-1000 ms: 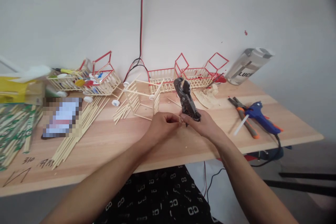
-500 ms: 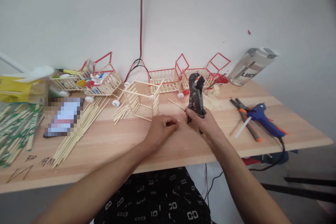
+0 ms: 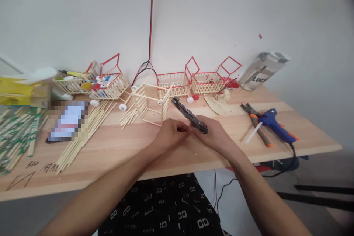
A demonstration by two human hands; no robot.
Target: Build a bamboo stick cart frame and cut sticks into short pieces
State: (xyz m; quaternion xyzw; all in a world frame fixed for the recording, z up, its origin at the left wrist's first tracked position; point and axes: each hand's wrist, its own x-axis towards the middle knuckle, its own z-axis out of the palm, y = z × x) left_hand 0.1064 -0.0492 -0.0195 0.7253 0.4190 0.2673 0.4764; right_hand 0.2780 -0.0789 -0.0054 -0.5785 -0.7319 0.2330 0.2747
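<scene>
My right hand (image 3: 217,136) is wrapped round a black hand cutter (image 3: 186,111), its hooked head pointing up and to the left. Close beside it, my left hand (image 3: 170,132) is closed in a pinch. Its fingertips meet the right hand's fingers, and whatever lies between them is hidden. Just behind the left hand stands a pale stick frame (image 3: 149,112) with white bottle-cap wheels. Bare cut sticks (image 3: 83,140) lie in a bundle to the left.
Small stick carts with red rims (image 3: 173,79) line the wall. On the right lie orange-handled pliers (image 3: 258,127), a blue glue gun (image 3: 276,125) and a clear bottle (image 3: 261,72). A phone (image 3: 68,121), wrapped sticks (image 3: 20,136) and a yellow package (image 3: 19,90) are on the left.
The cutter has swung from upright to tilted left, and my right hand has moved left until it meets my left hand. The left hand has stayed almost in place, still pinched.
</scene>
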